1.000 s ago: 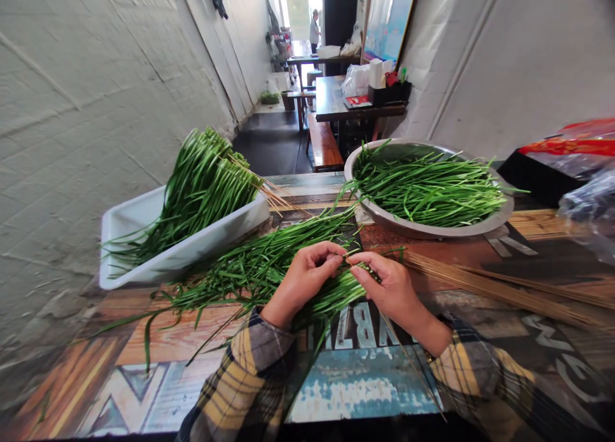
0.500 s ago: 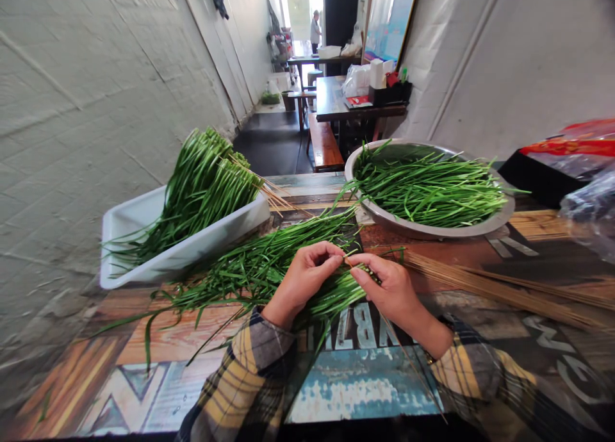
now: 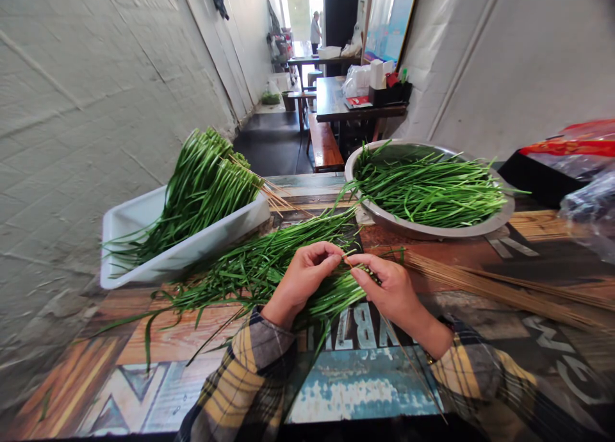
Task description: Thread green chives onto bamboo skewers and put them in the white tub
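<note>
Fingertips of my left hand [image 3: 307,272] are pinched closed at the pale end of what looks like a garlic chive; most of the stalk is hidden behind the hand. Right beside them, my right hand [image 3: 389,288] grips a thin bamboo skewer [image 3: 416,365] between thumb and forefinger. The skewer's tip is at the left fingertips, and its length slants down to the table's near edge. Under and behind both hands lies a loose pile of chives [image 3: 259,259] on the table, leaves toward the left.
At left, a white tray [image 3: 221,240] holds chives threaded on skewers. A metal basin [image 3: 480,227] of loose chives stands back right. Several bare skewers [image 3: 480,285] lie on the right of the patterned table [image 3: 365,387]. Beyond are tables, a bench [image 3: 325,144] and a distant person [image 3: 315,32].
</note>
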### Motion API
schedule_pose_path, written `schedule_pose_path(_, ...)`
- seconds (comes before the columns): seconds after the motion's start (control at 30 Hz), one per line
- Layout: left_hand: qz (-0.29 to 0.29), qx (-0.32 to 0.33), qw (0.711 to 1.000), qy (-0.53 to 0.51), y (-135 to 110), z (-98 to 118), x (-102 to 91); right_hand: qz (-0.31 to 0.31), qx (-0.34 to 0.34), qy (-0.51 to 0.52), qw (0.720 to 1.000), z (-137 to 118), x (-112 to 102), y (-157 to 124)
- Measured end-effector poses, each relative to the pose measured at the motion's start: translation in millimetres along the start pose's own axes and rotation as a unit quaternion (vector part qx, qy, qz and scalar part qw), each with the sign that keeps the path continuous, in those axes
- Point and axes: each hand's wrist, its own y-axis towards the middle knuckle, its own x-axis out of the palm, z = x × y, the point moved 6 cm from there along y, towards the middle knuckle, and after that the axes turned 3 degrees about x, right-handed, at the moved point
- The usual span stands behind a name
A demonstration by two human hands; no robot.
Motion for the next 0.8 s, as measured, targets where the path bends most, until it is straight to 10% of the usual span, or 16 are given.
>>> schedule_pose_path(0.8,-0.006,0.001,1.0,0.0,-0.7,0.7,0.0,0.009,-0.028,-0.005,1.0,-0.3,-0.1,-0.4)
